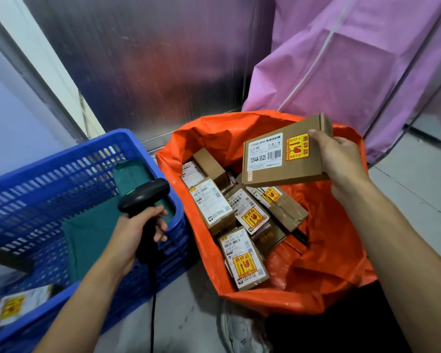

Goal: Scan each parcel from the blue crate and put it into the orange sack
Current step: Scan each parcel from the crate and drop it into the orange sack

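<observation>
One stiff, fragile-stickered parcel (285, 151): we are pinching its edge with our right hand (341, 159) over the orange sack (329, 250); left hand (138, 225) is gripping the scanner (144, 194).

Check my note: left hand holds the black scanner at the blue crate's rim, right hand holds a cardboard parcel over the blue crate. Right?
One slip: the head view shows the right hand holding the cardboard parcel over the orange sack, not the blue crate. The left hand does hold the black scanner at the crate's rim.
</observation>
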A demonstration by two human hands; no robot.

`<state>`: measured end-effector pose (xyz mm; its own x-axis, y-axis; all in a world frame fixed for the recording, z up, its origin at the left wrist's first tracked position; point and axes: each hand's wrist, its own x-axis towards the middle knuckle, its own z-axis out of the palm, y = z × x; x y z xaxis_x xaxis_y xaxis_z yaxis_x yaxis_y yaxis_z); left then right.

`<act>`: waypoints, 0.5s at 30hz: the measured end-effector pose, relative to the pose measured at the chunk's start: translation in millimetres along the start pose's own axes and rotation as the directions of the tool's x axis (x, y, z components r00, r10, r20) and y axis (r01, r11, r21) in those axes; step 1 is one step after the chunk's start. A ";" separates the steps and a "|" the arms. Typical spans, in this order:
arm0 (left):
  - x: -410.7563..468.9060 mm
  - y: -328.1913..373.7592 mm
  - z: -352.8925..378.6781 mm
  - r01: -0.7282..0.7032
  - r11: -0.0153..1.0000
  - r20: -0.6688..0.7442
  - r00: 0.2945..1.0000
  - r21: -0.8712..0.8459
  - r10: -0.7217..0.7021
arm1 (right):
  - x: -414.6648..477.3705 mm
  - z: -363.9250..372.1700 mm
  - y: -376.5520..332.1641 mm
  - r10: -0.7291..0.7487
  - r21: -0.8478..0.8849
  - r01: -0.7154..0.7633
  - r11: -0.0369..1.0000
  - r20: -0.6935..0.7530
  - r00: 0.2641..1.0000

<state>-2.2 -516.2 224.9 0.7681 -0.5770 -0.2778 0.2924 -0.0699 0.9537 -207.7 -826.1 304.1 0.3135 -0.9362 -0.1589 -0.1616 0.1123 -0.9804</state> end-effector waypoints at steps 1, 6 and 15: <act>0.6 -0.7 -0.4 -0.002 1.000 -0.002 1.000 -0.001 0.002 | 1.8 -1.1 3.7 0.000 -0.018 0.000 1.000 -0.010 1.000; 1.4 -1.5 -0.3 -0.001 1.000 -0.005 1.000 0.001 0.001 | 9.7 -2.1 13.3 -0.048 -0.210 0.020 0.978 -0.127 0.991; -2.3 -0.6 -2.5 -0.019 0.999 0.018 1.000 0.036 0.019 | 8.0 -5.4 52.8 -0.105 -0.680 -0.067 0.730 -0.208 0.972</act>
<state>-2.7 -512.8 224.7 0.7632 -0.5924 -0.2580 0.2570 -0.0881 0.9624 -218.8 -829.5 251.6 0.1267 -0.9915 -0.0279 -0.7755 -0.0815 -0.6261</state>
